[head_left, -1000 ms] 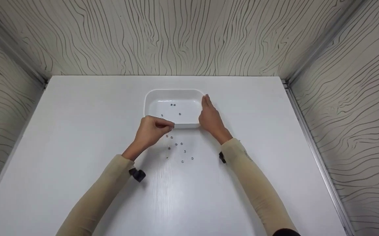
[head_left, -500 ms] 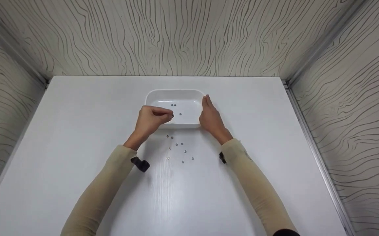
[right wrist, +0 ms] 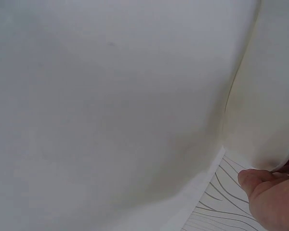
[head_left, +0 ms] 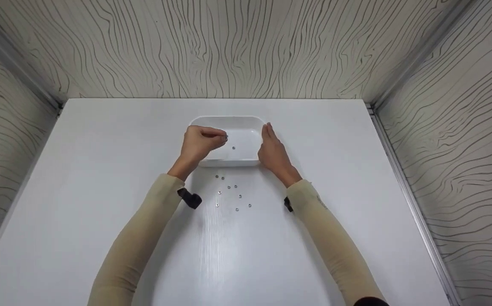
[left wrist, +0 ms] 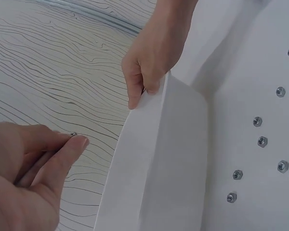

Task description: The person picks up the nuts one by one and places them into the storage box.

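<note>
Between the thumb and fingertips of my left hand (head_left: 198,142) is a small metal hex nut (left wrist: 73,134). The hand is over the left part of a white rectangular plastic bin (head_left: 233,163) and hides much of that side. My right hand (head_left: 274,155) grips the bin's right end, its fingers over the rim in the left wrist view. One nut (head_left: 234,148) shows on the bin floor. Several more hex nuts (left wrist: 257,121) lie scattered on the white table in front of the bin.
The white tabletop (head_left: 335,140) extends around the bin. Wood-grain patterned panels (head_left: 237,51) stand along its back and sides, with metal rails (head_left: 420,221) at the edges. A black wrist camera (head_left: 190,199) sticks out from the left sleeve.
My left hand has moved from the bin's front rim up and over its inside, still pinching the nut. It now covers nuts that showed there before. My right hand has stayed at the rim.
</note>
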`<state>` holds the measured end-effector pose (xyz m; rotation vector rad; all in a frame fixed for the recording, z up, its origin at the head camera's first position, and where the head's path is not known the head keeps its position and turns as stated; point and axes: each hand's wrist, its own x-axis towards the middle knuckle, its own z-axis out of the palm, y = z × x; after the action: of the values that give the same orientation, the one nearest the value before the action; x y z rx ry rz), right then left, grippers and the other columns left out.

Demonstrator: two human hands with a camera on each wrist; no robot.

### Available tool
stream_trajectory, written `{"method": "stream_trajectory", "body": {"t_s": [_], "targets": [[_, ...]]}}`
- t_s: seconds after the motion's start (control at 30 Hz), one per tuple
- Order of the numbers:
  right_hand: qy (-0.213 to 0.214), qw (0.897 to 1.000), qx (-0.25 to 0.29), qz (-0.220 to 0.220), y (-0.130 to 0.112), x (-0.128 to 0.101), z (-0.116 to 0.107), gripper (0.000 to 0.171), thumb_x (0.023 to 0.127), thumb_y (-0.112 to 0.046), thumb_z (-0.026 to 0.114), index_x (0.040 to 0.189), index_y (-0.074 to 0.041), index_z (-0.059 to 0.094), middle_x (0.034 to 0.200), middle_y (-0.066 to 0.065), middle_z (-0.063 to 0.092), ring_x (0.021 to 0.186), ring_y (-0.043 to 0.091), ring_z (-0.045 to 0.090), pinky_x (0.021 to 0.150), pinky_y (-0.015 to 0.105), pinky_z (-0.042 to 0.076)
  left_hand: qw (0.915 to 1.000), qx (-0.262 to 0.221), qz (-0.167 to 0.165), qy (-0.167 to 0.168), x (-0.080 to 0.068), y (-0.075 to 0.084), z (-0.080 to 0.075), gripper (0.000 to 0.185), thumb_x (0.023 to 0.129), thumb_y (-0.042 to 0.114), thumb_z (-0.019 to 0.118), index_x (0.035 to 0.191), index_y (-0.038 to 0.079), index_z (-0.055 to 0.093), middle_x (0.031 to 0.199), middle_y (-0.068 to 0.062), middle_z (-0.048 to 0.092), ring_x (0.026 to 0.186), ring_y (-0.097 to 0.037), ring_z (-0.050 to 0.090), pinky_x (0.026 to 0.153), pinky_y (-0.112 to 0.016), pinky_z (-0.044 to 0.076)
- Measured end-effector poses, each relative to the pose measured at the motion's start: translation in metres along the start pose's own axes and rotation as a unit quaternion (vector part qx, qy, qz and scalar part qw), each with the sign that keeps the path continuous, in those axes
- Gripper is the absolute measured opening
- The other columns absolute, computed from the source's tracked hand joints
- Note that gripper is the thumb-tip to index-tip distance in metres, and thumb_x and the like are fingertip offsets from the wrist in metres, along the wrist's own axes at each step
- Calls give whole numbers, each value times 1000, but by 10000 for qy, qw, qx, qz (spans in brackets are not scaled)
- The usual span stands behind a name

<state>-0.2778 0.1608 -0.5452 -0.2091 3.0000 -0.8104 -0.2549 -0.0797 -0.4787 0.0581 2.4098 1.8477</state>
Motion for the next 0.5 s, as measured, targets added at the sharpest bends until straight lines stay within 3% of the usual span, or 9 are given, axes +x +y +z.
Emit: {"method": "stream_trajectory", "body": {"t_s": [0.27, 0.5], "targets": [[31, 10000, 31, -55, 2, 0, 1, 60, 108, -4, 38, 164, 6, 20, 175, 24, 18, 162, 35, 26, 133, 45, 28, 9983, -378, -441, 72, 17, 2, 0, 15, 95, 6, 74, 108, 1, 80, 111, -17, 78, 102, -22, 79, 89, -24, 65], [78, 10000, -12, -57, 1, 0, 1, 59, 108, -4, 40, 164, 5, 21, 175, 23, 20, 161, 35, 28, 132, 44, 31, 9949, -313, -881, 383, 33, -3, 0, 17, 95, 3, 74, 110, -2, 80, 114, -18, 77, 102, -23, 79, 88, -23, 65]]}}
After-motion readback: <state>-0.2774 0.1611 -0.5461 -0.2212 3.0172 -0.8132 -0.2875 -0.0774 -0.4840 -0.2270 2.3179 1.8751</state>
